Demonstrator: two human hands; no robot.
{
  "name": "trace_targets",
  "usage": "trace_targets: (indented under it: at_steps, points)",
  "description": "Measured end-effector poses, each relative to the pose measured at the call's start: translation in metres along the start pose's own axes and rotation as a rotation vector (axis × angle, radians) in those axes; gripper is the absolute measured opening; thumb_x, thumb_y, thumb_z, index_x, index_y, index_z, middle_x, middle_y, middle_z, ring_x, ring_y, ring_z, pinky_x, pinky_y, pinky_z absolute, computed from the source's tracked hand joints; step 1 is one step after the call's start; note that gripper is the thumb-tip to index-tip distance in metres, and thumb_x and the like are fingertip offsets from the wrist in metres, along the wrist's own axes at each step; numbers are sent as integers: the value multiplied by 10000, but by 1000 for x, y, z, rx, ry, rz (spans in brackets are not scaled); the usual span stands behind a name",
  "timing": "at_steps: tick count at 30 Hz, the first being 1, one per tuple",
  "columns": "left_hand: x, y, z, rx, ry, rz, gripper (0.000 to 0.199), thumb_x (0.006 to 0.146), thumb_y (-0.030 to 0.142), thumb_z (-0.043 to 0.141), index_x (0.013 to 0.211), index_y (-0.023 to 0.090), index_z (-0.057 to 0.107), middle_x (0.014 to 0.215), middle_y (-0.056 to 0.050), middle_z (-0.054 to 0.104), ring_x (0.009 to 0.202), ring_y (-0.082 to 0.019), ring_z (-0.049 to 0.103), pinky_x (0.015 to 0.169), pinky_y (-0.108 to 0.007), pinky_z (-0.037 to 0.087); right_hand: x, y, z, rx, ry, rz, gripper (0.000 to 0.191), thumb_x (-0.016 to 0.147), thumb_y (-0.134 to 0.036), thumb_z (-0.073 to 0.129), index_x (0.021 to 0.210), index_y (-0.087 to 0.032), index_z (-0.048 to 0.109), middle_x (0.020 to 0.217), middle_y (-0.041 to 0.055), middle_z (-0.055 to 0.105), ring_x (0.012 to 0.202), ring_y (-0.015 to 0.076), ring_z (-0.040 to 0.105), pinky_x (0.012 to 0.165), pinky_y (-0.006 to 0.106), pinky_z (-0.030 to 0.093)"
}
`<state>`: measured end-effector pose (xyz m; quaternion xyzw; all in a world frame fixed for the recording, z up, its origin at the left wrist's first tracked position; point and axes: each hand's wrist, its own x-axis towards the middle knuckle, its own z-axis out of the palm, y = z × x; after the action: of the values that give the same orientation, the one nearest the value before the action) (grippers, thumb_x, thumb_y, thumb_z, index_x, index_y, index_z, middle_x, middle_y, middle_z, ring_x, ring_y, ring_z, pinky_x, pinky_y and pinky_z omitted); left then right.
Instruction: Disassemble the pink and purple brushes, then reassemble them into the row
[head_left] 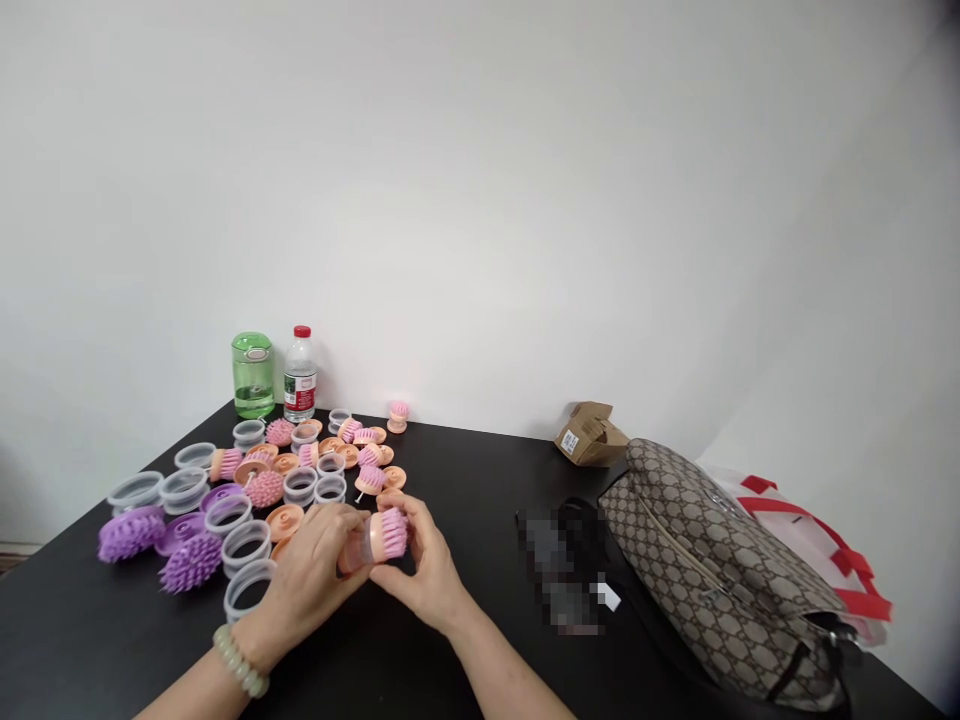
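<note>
Between my two hands is a pink-bristled brush (391,534) with a peach collar and a clear body, lying on its side with bristles to the right. My left hand (319,560), a beaded bracelet on its wrist, wraps round the clear body. The fingers and thumb of my right hand (426,575) close round the bristle end. Left of the hands lie several clear plastic rings (247,542), peach discs (285,521), pink bristle heads (264,488) and purple bristle heads (193,562). Another brush (398,417) stands upright near the wall.
A green-tinted bottle (253,375) and a red-capped water bottle (300,375) stand at the back left. On the right are a small cardboard box (592,434), a patterned bag (720,570) and a white bag with red straps (817,550). A blurred patch covers something dark beside the bag.
</note>
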<state>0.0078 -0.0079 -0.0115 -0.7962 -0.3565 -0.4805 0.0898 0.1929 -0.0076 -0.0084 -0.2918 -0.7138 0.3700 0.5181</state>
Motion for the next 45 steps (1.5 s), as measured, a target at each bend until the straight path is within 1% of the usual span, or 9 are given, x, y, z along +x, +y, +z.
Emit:
trace_targets:
  at_steps: [2,6,11,14,29,33,37,41,45]
  points:
    - [0,0,0,14,5,2,186,883,292,638,1027,220,545,946,-46,684,850,-223,657,746,-343,528,0,1,0,-2,1,-11,726,683,-434,831,1309,-266,504,1275,79,605,1151,266,600,993,378,474]
    - [-1,0,0,16,-12,28,184,883,258,618,1048,221,544,962,-47,683,864,-222,655,765,-346,520,0,3,0,-38,29,54,584,714,-398,807,1217,-261,545,1189,67,641,1041,245,640,927,369,507]
    - [-1,1,-1,32,-25,37,207,885,269,630,1063,214,540,977,-58,682,883,-236,648,773,-358,515,0,0,-1,-23,-12,23,680,690,-389,830,1282,-267,520,1241,71,624,1115,267,619,976,384,479]
    - [1,2,-2,24,-43,62,179,891,228,611,1050,212,529,978,-61,679,883,-234,643,786,-365,507,1,1,-2,-38,16,41,589,722,-362,805,1235,-262,535,1170,62,654,1038,247,646,934,373,499]
    - [2,3,-3,34,-67,59,153,899,208,584,1040,216,527,982,-49,690,888,-226,657,794,-366,494,2,1,-2,-16,20,96,550,688,-349,819,1173,-260,573,1108,44,656,910,207,645,801,317,531]
    - [1,4,-2,32,-75,49,173,895,206,586,1054,216,520,995,-57,687,890,-234,650,797,-378,487,2,0,-2,10,8,67,586,675,-383,822,1188,-249,571,1175,64,631,986,232,633,828,324,528]
    - [1,4,-3,25,-94,66,139,901,181,572,1021,217,513,981,-51,688,882,-230,646,803,-374,482,2,-1,-3,-60,23,88,478,705,-339,790,1132,-246,596,1040,34,653,912,220,638,812,326,526]
    - [2,3,-3,46,-65,67,176,881,197,598,1039,212,521,968,-50,676,862,-239,642,777,-369,483,2,0,-3,-11,-4,83,626,644,-310,841,1203,-262,564,1204,59,621,1058,248,622,876,337,518]
    - [2,2,-3,42,-66,75,170,883,193,602,1033,209,525,957,-44,668,861,-229,630,784,-358,472,2,3,-3,-8,7,118,551,698,-321,801,1190,-243,566,1111,57,651,959,228,646,835,341,522]
